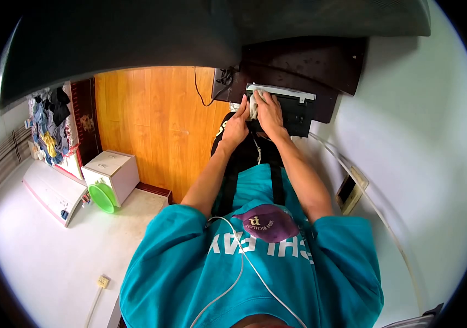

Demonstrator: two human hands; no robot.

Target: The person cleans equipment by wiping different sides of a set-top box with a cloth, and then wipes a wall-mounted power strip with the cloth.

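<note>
Between 1 and 2 o'clock of the view's centre, a flat black device (294, 113) is seen overlapping the near edge of a dark brown tabletop (310, 63); its far side is edged by a pale metal strip (285, 92). At the device's 10 o'clock corner, a pale cloth (253, 109) is covered in part by the right hand (270, 115), whose fingers are extended and held close together over it. The left hand (235, 129) is placed at 8 o'clock of the cloth, its index finger stretched forward and the others partly hidden; whether anything is pinched by it cannot be told. Wooden flooring (146, 120) is shown at 10 o'clock, and a green plastic basin (102, 198) is propped against a white cabinet (123, 177) near 9 o'clock.
</note>
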